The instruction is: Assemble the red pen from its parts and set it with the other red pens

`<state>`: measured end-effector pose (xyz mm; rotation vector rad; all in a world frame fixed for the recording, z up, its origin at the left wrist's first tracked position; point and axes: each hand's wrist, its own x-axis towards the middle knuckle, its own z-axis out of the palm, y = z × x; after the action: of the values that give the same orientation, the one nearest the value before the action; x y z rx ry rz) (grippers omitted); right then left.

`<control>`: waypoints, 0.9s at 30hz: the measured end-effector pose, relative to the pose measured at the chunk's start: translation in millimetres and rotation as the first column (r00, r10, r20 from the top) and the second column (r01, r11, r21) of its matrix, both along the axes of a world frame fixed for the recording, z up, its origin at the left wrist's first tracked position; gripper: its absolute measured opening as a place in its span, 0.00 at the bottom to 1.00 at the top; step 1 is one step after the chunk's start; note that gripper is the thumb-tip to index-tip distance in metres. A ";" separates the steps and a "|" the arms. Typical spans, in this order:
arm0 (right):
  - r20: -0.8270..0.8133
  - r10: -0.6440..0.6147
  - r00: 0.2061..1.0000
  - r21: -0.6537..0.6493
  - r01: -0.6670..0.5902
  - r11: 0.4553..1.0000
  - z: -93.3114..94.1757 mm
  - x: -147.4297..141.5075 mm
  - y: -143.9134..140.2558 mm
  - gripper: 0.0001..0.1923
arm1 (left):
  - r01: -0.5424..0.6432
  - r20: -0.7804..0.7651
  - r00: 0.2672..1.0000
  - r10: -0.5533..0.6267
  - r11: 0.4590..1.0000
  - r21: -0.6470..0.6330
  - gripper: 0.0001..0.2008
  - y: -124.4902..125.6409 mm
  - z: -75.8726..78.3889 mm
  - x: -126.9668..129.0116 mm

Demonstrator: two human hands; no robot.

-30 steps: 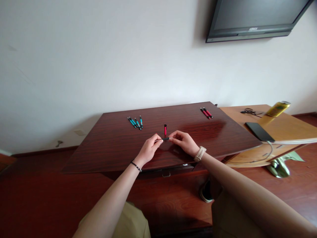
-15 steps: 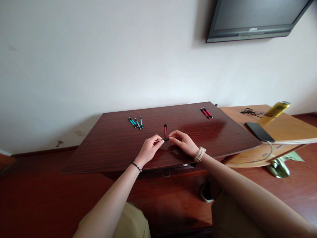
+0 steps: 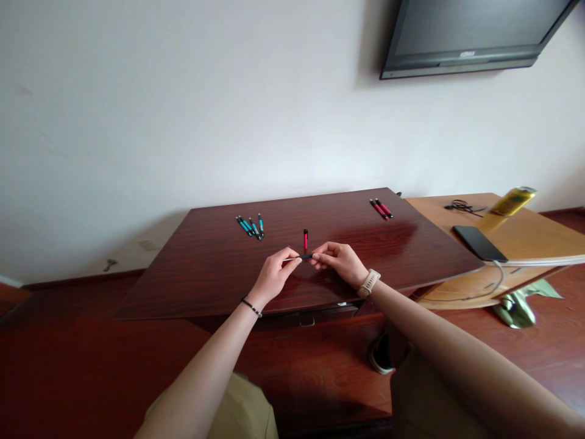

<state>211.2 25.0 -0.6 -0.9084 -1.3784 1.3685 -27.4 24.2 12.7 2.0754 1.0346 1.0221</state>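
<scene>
Left hand (image 3: 275, 275) and right hand (image 3: 339, 261) each pinch one end of a thin pen part (image 3: 302, 256) held level between them just above the desk (image 3: 205, 268), its long axis running left to right, the red barrel (image 3: 304, 239) lying just beyond it.

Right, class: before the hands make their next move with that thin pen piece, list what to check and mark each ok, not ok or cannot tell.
1. Left hand pinches the light end of the thin pen part: ok.
2. Right hand pinches its dark end: ok.
3. Part held above the dark table, not resting on it: cannot tell.
4. Red barrel within reach, just behind the hands: ok.
5. Teal pens and red pens lie apart from the hands: ok.
6. Whether the two ends are joined: cannot tell, too small.
</scene>
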 end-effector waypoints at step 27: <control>-0.087 0.076 0.993 -0.023 -0.079 0.997 4.3 -3.0 -6.8 0.19 | 0.010 -0.046 0.999 -0.012 0.999 -0.036 0.19 -4.3 -5.5 6.5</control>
<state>208.1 18.1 3.7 -0.8109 -1.3450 1.4706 -20.9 19.9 7.2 2.0818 1.0559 0.9475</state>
